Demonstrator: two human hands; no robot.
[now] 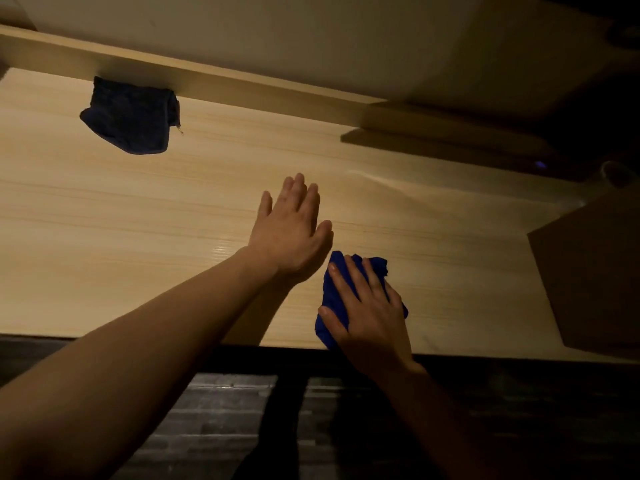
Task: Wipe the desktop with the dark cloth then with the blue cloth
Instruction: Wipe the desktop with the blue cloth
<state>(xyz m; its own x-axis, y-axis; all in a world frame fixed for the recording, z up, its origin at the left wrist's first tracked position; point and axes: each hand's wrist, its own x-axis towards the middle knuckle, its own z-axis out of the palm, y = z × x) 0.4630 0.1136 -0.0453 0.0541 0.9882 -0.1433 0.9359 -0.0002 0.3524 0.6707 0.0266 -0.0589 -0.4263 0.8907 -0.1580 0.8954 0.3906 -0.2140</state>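
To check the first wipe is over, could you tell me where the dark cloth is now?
In the head view, the dark cloth lies at the far left of the desktop, its far edge against the back ledge.

Head view, steeply downward, close over desktop (138,209), facing wall

Two cloths were counted: one dark cloth (130,116) and one blue cloth (332,299). There were two hands, one left hand (291,233) and one right hand (372,317); one counter (138,209); one cardboard box (595,271).
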